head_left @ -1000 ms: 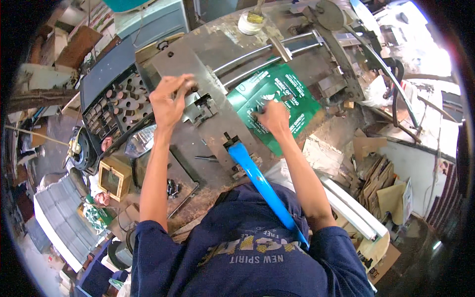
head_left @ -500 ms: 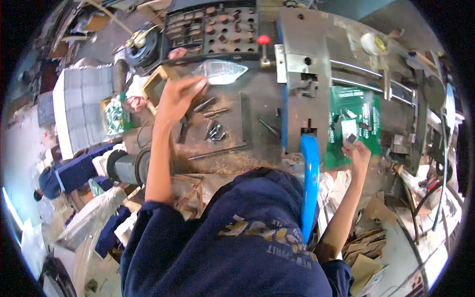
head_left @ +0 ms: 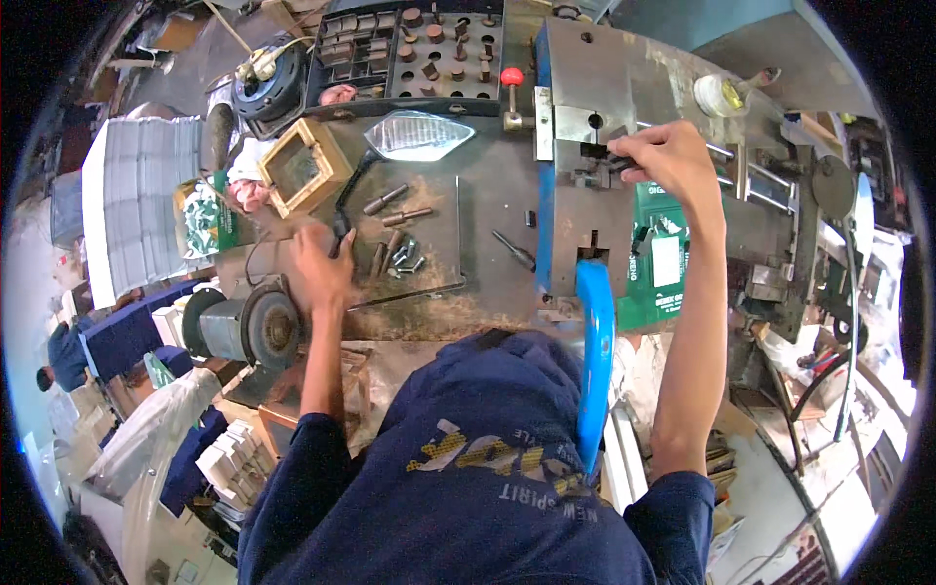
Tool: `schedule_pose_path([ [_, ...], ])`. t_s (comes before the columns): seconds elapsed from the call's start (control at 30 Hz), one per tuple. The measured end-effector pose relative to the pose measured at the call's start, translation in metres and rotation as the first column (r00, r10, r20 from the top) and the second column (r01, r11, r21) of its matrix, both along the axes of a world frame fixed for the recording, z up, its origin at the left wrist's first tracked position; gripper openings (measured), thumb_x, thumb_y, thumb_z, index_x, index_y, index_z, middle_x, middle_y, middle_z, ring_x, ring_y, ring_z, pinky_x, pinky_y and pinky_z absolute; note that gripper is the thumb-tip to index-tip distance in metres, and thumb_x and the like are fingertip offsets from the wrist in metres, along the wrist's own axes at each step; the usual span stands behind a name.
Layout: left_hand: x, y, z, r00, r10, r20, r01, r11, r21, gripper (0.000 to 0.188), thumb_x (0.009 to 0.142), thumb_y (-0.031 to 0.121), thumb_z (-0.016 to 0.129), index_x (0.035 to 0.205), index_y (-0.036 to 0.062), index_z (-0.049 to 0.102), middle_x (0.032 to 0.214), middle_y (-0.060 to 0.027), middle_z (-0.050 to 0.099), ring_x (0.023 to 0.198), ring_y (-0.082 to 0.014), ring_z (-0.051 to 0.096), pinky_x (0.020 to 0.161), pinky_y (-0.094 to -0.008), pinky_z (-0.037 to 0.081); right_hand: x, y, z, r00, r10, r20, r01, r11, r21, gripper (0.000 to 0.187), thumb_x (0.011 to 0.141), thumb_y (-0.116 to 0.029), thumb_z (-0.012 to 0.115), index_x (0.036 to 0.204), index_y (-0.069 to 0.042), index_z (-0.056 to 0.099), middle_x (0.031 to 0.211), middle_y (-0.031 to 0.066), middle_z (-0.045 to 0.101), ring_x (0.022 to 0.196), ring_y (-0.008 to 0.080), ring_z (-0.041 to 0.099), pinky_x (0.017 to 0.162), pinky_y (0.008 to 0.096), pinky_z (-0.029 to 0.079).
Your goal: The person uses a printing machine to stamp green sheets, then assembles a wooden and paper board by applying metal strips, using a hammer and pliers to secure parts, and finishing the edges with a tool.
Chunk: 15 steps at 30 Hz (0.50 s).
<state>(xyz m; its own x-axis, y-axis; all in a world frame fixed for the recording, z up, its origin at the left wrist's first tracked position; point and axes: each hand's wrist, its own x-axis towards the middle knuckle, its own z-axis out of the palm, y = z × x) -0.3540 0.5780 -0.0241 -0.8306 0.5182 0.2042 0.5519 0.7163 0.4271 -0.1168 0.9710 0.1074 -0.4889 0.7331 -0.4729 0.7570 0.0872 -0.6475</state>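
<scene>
My left hand [head_left: 322,265] is smeared by motion near the lower end of a mirror's black stem; whether its fingers grip the stem is unclear. The mirror [head_left: 419,136], with a pointed reflective face, lies on the metal bench. My right hand [head_left: 668,161] is closed in a pinch on a small dark block [head_left: 620,163], largely covered by the fingers. It is over the steel machine [head_left: 575,73], beside a rectangular opening. Below it, a green packet [head_left: 648,304] with a white patch lies on the machine.
A blue curved bar [head_left: 598,361] rises before my body. Steel punches [head_left: 385,199], bolts [head_left: 408,255] and a thin rod lie mid-bench. Behind stands a black tray [head_left: 390,101] of metal pieces; left are a wooden frame [head_left: 336,166], a grinder [head_left: 229,327] and stacked grey sheets [head_left: 146,205].
My right hand has moved away from me, from above the green packet to the machine's opening, carrying the dark block. My left hand has come back toward me from the mirror's face to its stem.
</scene>
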Motion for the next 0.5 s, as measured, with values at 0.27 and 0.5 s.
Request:
schedule_pose_path([
  [0.27, -0.027, -0.030, -0.011, 0.987, -0.096, 0.127, 0.116, 0.981, -0.154, 0.042, 0.073, 0.028, 0.089, 0.096, 0.0022, 0.065, 0.086, -0.0143, 0.067, 0.085, -0.0352, 0.064, 0.077, -0.0446, 0.051, -0.021, -0.035, -0.016, 0.982, 0.189, 0.016, -0.171, 0.849, 0.499, 0.037, 0.069, -0.027, 0.077, 0.082, 0.008, 0.072, 0.089, 0.0282, 0.070, 0.088, 0.0418, 0.070, 0.081, 0.0437, 0.058],
  [0.5, -0.018, -0.045, -0.017, 0.974, -0.010, 0.225, 0.022, 0.999, -0.050, 0.033, 0.077, 0.019, 0.085, 0.099, 0.0020, 0.067, 0.095, -0.0168, 0.071, 0.086, -0.0316, 0.069, 0.075, -0.0408, 0.052, -0.026, -0.014, -0.012, 0.900, 0.221, 0.377, -0.314, 0.927, 0.206, 0.043, 0.080, -0.039, 0.077, 0.079, 0.004, 0.071, 0.095, 0.0257, 0.071, 0.091, 0.0414, 0.070, 0.082, 0.0451, 0.056],
])
